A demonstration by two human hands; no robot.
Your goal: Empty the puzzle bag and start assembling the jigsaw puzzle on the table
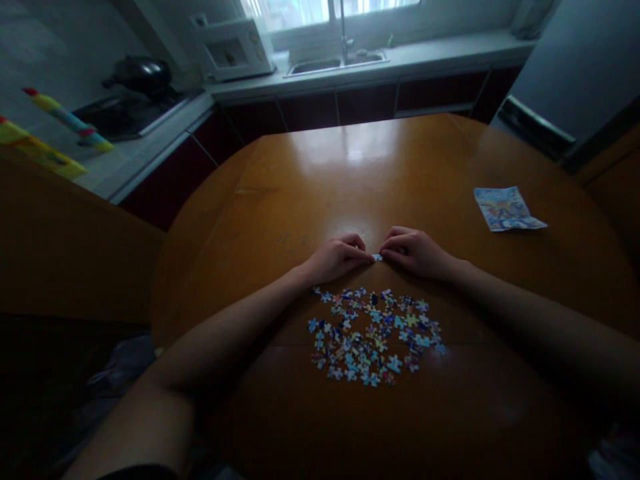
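My left hand [337, 257] and my right hand [413, 251] meet near the middle of the wooden table [280, 200]. Between their fingertips lies a small pale jigsaw puzzle piece [377, 257], pinched from the left and from the right. Whether it is one piece or two joined pieces is too small to tell. Closer to me, a loose heap of jigsaw puzzle pieces [367, 347] in blue, white, yellow and dark colours spreads over the tabletop, just below both hands.
A creased printed sheet [505, 209] lies on the table's right side. Beyond the table are a counter with a sink [340, 65], a microwave [237, 50] and a dark pan [141, 72] on the stove. A fridge [575, 67] stands at the right.
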